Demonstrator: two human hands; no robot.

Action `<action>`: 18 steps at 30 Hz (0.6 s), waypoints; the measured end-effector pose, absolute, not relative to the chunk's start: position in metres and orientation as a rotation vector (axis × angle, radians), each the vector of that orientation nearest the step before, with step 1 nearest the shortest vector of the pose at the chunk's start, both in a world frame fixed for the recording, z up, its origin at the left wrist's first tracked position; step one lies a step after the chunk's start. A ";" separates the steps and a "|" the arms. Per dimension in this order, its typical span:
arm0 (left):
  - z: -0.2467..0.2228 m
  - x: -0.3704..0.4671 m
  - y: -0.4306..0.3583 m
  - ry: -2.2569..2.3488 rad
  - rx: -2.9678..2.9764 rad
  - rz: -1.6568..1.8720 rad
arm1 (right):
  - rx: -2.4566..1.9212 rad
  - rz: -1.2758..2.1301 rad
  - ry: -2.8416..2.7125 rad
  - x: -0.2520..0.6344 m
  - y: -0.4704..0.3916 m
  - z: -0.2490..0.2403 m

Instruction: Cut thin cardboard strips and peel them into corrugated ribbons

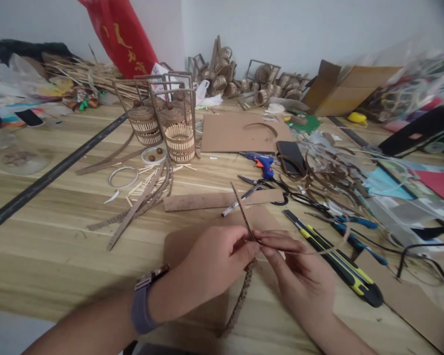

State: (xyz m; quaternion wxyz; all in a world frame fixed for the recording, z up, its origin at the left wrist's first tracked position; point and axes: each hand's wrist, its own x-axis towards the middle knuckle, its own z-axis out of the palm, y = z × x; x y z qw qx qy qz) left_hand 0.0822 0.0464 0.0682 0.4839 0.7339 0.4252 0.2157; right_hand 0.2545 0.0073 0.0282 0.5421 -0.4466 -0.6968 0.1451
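Fingers of our left hand and right hand pinch shut on 1 brown strip, above cardboard.

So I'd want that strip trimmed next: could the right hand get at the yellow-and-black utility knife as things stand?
Probably yes. The yellow-and-black utility knife lies on the table just beside the right hand, with nothing over it. But the right hand's fingers, like the left hand, pinch the thin brown strip, so it would need freeing first.

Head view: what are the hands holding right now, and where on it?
Both hands pinch one thin brown strip near its middle: left hand and right hand fingertips meet on it, its upper end rising free and its lower end hanging toward the cardboard sheet.
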 end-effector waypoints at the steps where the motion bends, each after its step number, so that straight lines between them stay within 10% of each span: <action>1: 0.066 0.083 0.046 1.039 1.770 0.529 | -1.062 0.325 -1.676 0.255 0.008 0.028; 18: 0.051 0.083 0.043 1.066 1.797 0.598 | -1.222 0.422 -1.613 0.250 0.006 0.029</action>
